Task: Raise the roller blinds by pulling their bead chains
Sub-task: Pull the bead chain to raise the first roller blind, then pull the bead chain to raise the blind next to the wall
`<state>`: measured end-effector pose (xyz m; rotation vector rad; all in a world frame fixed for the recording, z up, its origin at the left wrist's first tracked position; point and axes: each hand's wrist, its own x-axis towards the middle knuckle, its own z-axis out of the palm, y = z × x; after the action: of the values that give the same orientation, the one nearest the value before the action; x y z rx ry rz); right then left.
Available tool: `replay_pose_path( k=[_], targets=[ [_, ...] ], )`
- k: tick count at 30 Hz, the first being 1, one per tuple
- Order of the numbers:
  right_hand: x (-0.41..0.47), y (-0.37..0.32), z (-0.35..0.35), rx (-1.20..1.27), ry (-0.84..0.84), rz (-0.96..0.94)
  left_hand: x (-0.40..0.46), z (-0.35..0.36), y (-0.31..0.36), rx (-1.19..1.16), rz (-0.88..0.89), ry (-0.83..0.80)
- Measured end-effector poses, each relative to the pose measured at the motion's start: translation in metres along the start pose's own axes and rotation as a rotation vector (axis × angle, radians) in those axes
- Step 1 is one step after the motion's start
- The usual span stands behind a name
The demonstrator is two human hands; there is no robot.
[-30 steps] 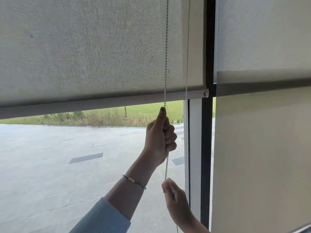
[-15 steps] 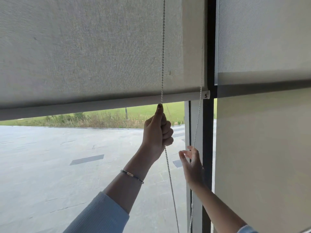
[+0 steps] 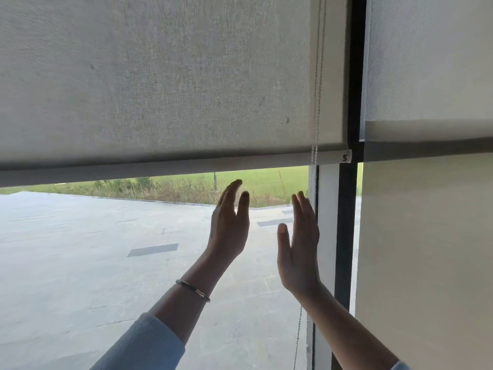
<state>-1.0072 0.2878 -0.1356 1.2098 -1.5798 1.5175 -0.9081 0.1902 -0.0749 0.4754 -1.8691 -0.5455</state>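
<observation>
Grey blind hangs partway up the window, its chain dangling by the right edge. Both hands are flat with straight fingers, holding nothing: left hand and right hand just below the blind.

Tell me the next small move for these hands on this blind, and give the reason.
Probably bring the right hand sideways to take hold of the bead chain again. Both hands are open and hold nothing, the left hand too, while the blind's bottom bar is only partly raised, and the chain hangs just beside the right hand's fingers.
</observation>
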Motion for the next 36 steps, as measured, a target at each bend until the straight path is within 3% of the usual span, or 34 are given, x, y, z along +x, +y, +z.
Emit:
replay_pose_path(
  k=[4,8,15,25,36],
  targets=[
    [0.012,-0.025,0.026,-0.025,-0.127,-0.149,-0.003,-0.052,-0.026,0.405,0.216,0.092],
    [0.022,-0.075,0.066,0.027,-0.188,-0.28,-0.01,-0.129,-0.041,0.707,0.263,0.168],
    [-0.003,-0.2,0.143,0.283,-0.324,-0.405,-0.075,-0.287,-0.065,1.004,0.121,0.213],
    [-0.11,-0.432,0.232,0.59,-0.425,-0.507,-0.204,-0.534,-0.069,1.343,-0.073,0.307],
    [-0.199,-0.624,0.31,0.818,-0.514,-0.553,-0.281,-0.716,-0.095,1.548,-0.223,0.4]
  ],
)
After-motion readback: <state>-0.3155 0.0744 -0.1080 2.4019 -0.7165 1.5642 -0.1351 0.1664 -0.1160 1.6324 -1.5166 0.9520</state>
